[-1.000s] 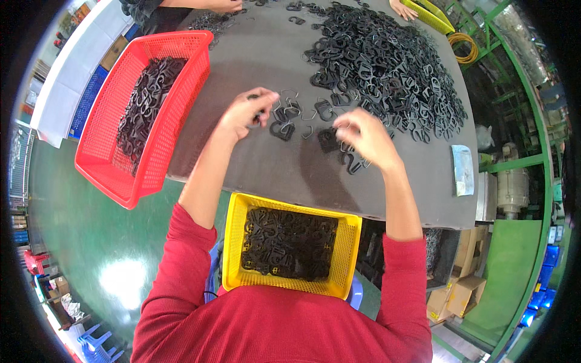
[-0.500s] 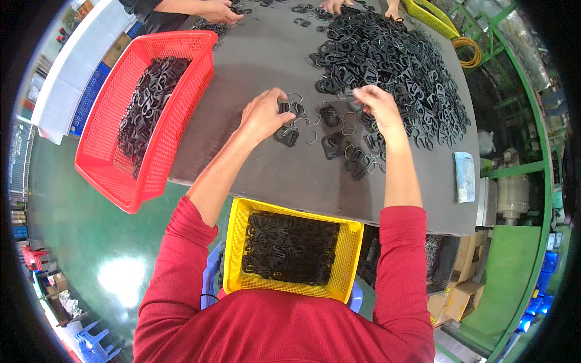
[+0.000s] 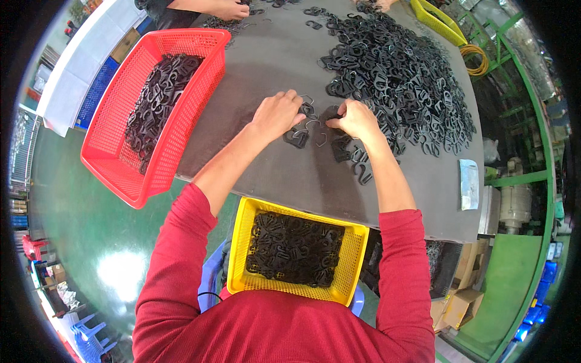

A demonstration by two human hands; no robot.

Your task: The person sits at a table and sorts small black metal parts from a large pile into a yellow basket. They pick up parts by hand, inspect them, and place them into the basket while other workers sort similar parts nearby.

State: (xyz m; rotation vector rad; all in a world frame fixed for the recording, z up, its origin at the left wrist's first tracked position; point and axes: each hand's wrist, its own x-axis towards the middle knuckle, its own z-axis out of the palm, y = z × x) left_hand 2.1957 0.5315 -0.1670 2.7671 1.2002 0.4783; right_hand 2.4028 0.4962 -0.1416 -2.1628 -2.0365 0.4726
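Loose black plastic hooks, some with thin wire loops, lie on the grey table in front of me. My left hand (image 3: pixel 278 116) rests on the table with its fingers curled inward, beside a black hook (image 3: pixel 296 138) and bent wire loops; what lies under its fingertips is hidden. To its right, my right hand (image 3: pixel 358 121) has thumb and fingers closed at the edge of a dark hook (image 3: pixel 333 113), which they partly cover. More hooks (image 3: pixel 362 172) lie below that hand. Beyond it spreads a large heap of the same black hooks (image 3: pixel 399 78).
At the left stands a red basket (image 3: pixel 212 78) holding black hooks. A yellow basket (image 3: pixel 357 266) of black pieces sits before my body. Another person's hands (image 3: pixel 230 9) work at the far edge. A blue-white packet (image 3: pixel 468 184) lies at the right edge.
My right hand has moved left and a little nearer, from the heap's edge to a hook close to my left hand. The left hand has stayed nearly in place beside its hooks.
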